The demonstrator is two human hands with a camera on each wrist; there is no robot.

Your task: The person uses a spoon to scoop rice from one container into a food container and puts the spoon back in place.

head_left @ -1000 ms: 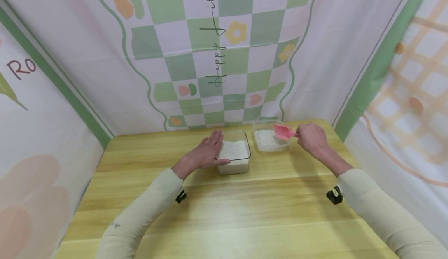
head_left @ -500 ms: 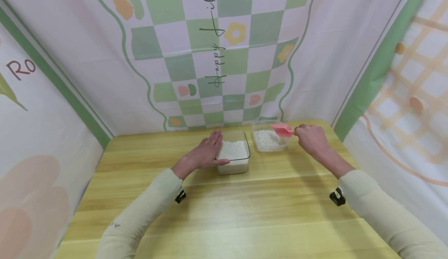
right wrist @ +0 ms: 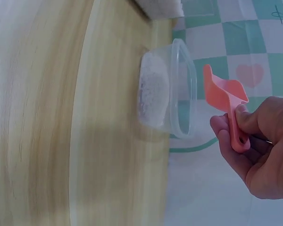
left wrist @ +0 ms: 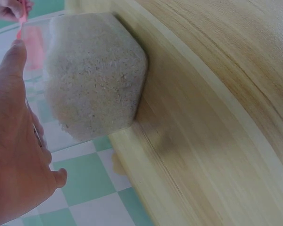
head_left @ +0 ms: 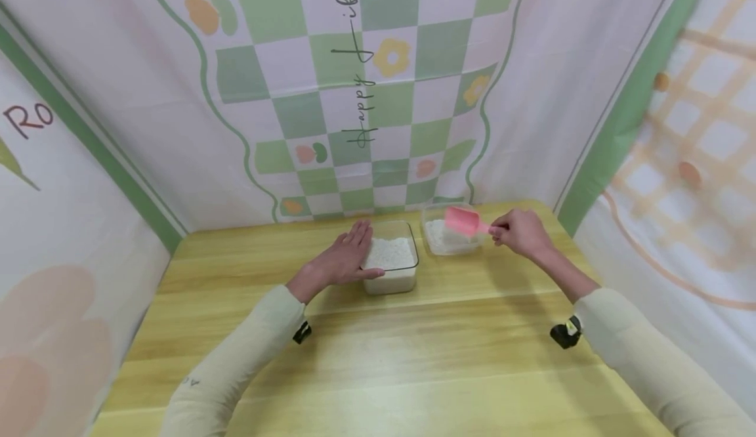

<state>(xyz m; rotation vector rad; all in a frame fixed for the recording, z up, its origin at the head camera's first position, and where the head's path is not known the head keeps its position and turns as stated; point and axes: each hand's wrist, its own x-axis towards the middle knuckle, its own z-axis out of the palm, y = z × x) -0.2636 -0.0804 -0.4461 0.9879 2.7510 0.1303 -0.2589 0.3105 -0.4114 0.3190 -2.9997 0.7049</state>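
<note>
The head view is looking forward and down over the table (head_left: 378, 358), facing the cloth (head_left: 366, 96) and, from farthest off, taking in left hand (head_left: 338, 261) and right hand (head_left: 524, 232). The left wrist view is looking side-on at the box (head_left: 390, 285) from close by, turned so the table is filling the right. The right wrist view is facing the tub (head_left: 453, 249) and scoop (head_left: 462, 221) closely, turned oppositely, the table running down its left. Both wrist views are sharing scoop, right hand, cloth and part of the box.
</note>
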